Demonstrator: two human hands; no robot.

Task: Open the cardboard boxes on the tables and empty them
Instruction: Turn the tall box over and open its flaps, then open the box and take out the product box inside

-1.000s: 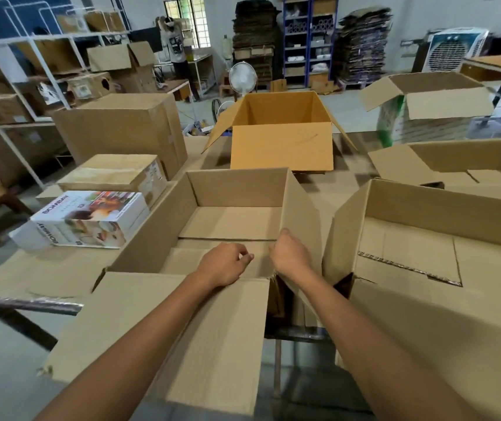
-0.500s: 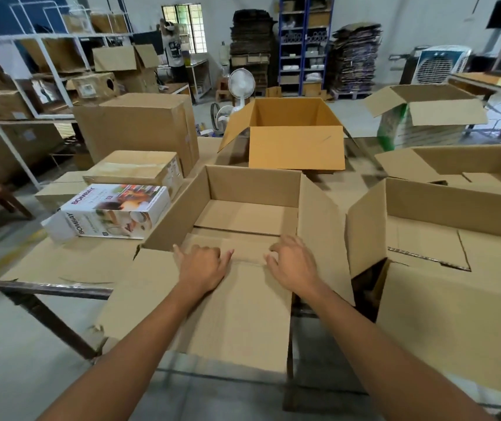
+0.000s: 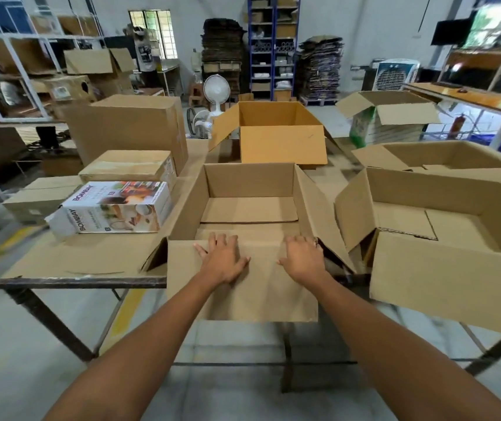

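Around you, a warehouse table carries several cardboard boxes. Your left hand and right hand lie flat, fingers spread, on the near flap of the open box at the table's front edge, with nothing visible inside it.

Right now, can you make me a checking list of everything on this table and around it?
Surface: table, dark frame, crowded with boxes.
Job's things: middle box open, nothing visible inside; right box and far box open; tall box and small box on the left closed.
Clutter: printed Bombay carton lying on its side.
Hands: left hand and right hand flat on the middle box's near flap, holding nothing.
Cables: nothing seen.
Surroundings: white fan, air cooler, stacks of flattened cardboard.
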